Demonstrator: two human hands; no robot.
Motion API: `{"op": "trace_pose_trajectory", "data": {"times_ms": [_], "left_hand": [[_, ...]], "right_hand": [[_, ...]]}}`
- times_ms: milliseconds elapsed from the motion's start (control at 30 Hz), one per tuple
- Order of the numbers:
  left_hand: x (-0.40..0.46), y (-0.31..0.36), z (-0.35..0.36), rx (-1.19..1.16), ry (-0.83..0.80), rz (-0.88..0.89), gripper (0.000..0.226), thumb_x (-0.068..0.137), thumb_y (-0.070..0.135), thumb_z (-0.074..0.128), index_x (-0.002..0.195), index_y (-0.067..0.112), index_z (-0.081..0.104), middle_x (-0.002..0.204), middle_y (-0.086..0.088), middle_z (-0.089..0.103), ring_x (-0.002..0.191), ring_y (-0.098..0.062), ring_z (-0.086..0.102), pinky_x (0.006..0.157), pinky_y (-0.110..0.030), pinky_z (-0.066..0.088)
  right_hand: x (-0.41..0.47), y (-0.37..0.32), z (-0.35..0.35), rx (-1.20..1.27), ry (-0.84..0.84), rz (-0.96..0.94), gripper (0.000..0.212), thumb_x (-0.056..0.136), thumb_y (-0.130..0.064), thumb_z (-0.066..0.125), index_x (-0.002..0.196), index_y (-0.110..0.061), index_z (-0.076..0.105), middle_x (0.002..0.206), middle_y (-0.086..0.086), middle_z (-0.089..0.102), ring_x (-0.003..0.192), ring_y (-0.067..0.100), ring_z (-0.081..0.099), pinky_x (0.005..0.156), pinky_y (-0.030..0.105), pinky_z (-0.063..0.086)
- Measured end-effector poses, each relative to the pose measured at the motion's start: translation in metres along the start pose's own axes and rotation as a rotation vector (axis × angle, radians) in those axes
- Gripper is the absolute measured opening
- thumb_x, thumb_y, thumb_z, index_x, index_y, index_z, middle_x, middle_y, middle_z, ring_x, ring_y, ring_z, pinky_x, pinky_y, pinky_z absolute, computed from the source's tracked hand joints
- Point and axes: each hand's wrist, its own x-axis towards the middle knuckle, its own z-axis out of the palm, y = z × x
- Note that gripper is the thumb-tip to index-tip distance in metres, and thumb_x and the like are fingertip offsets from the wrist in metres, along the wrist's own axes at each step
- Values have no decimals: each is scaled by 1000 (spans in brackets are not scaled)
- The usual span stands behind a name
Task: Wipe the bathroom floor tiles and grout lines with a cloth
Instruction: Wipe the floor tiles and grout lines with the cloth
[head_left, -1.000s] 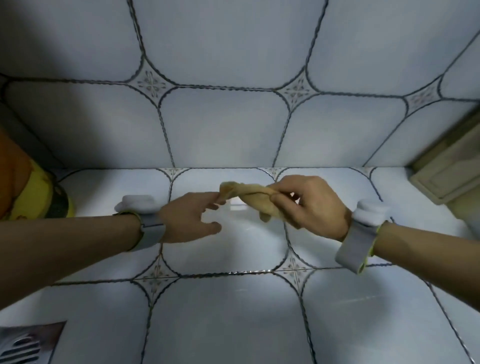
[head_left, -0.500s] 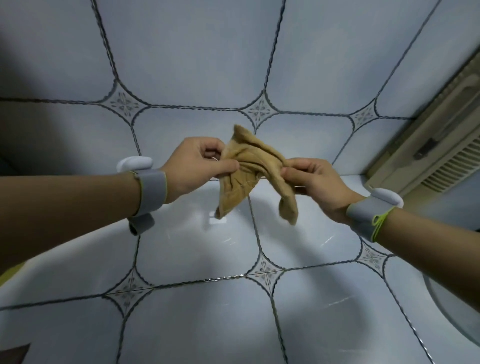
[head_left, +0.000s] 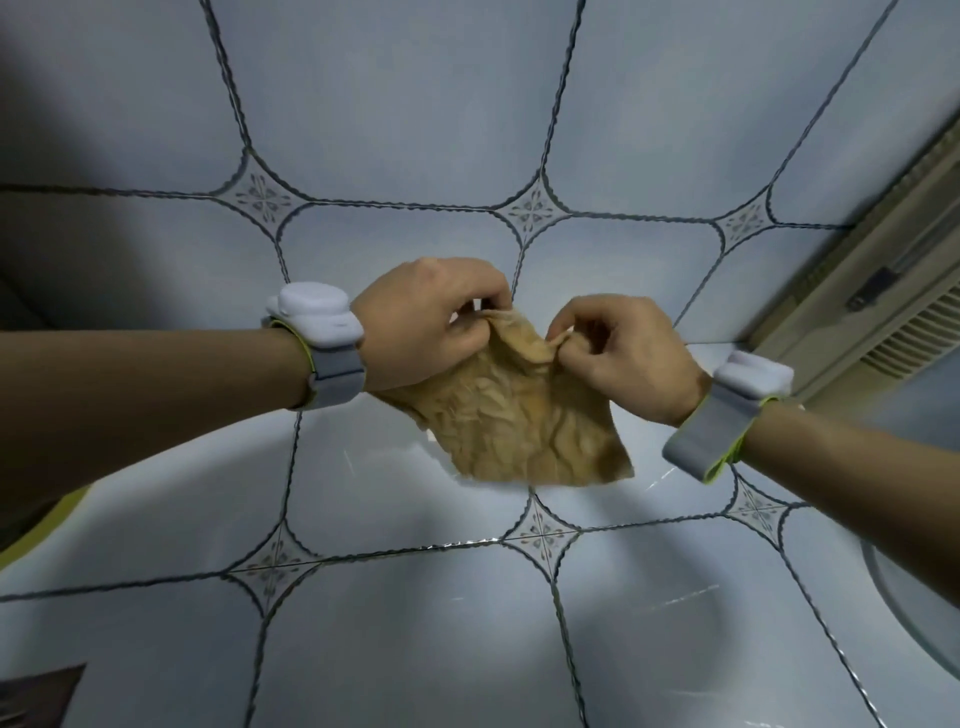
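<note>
Both grips are pinched on the upper edge of one tan cloth (head_left: 511, 415) at the centre of the frame. The left hand (head_left: 426, 322) clamps the cloth's upper left edge between thumb and curled fingers; the right hand (head_left: 618, 353) nips the upper right edge in the same way, knuckles toward the camera. The two pinch points sit close together, so the edge between them bunches into a small fold. The rest of the cloth hangs below the hands as a crumpled, roughly square sheet, held in the air above the floor tiles (head_left: 415, 623) and not touching them.

Two bare forearms enter from the left and right edges of the frame and converge on the cloth. Each wrist carries one grey band with a pale block on top: left wristband (head_left: 322, 338), right wristband (head_left: 727, 410).

Pale blue tiles with dark wavy grout lines (head_left: 415, 550) and small diamond insets fill the frame; the wall tiles (head_left: 389, 104) occupy the upper half. A beige louvred door (head_left: 893, 312) runs along the right edge. A dark floor drain (head_left: 36, 696) shows at the lower left corner, and a curved white rim (head_left: 914, 623), partly cut off, at the lower right.
</note>
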Motion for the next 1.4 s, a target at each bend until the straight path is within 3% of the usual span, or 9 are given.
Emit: {"op": "trace_pose_trajectory", "data": {"times_ms": [67, 167, 233, 333, 533, 800, 867, 1133, 1400], "left_hand": [[-3, -1, 4, 28, 43, 60, 12, 82, 10, 51, 88, 14, 61, 90, 1, 59, 75, -21, 56, 63, -41, 49], [-30, -10, 25, 108, -87, 130, 11, 82, 14, 56, 88, 16, 65, 105, 0, 61, 84, -23, 58, 66, -39, 51], [-58, -20, 46, 258, -482, 186, 18, 87, 32, 54, 98, 25, 67, 118, 6, 59, 102, -18, 57, 82, -37, 48], [-92, -35, 68, 333, -859, 125, 32, 91, 42, 40, 113, 30, 60, 125, 14, 56, 113, -12, 53, 98, -33, 41], [-123, -74, 85, 260, -773, -311, 44, 90, 41, 46, 130, 24, 51, 141, 8, 44, 124, -15, 47, 100, -35, 42], [-148, -93, 102, 201, -722, -364, 49, 91, 37, 49, 136, 18, 46, 147, 1, 38, 132, -16, 38, 108, -32, 35], [-153, -97, 104, 182, -738, -345, 49, 91, 36, 48, 137, 19, 45, 150, 0, 34, 136, -17, 34, 110, -30, 32], [-156, -109, 109, 115, -587, -436, 51, 91, 26, 50, 140, 14, 43, 153, -4, 30, 140, -20, 30, 113, -35, 30], [-130, -107, 133, 51, -439, -423, 54, 84, 17, 59, 136, 15, 46, 143, -5, 44, 129, -25, 42, 104, -38, 41]], "right_hand": [[-7, 2, 4, -156, 154, -195, 15, 81, -13, 61, 88, -23, 71, 75, -6, 57, 67, 14, 52, 61, 31, 45], [-31, 21, 17, -379, -233, -535, 14, 87, -26, 59, 90, -20, 71, 87, 1, 58, 75, 23, 55, 60, 34, 46], [-49, 29, 28, -457, -592, -518, 24, 88, -39, 53, 79, -25, 70, 91, -7, 60, 81, 15, 55, 62, 34, 50], [-61, 30, 48, -294, -574, -233, 31, 88, -47, 46, 81, -26, 68, 95, -14, 62, 86, 7, 57, 73, 33, 52], [-68, 2, 131, -158, -465, 404, 65, 84, -62, 59, 140, -30, 45, 136, 0, 49, 119, 27, 52, 98, 34, 40], [-97, -1, 179, -310, -562, -611, 27, 90, -42, 50, 103, -25, 67, 99, 2, 59, 77, 24, 56, 69, 36, 48], [-86, 12, 187, -269, -557, -657, 22, 91, -35, 49, 90, -24, 68, 90, 0, 58, 71, 23, 55, 66, 38, 47], [21, 129, 168, -395, -163, 522, 33, 96, -41, 43, 104, -15, 63, 115, 19, 48, 86, 42, 60, 78, 38, 46], [-13, 32, 200, -152, -427, -77, 34, 93, -31, 48, 122, -17, 58, 119, 11, 51, 82, 37, 59, 67, 41, 48]]}}
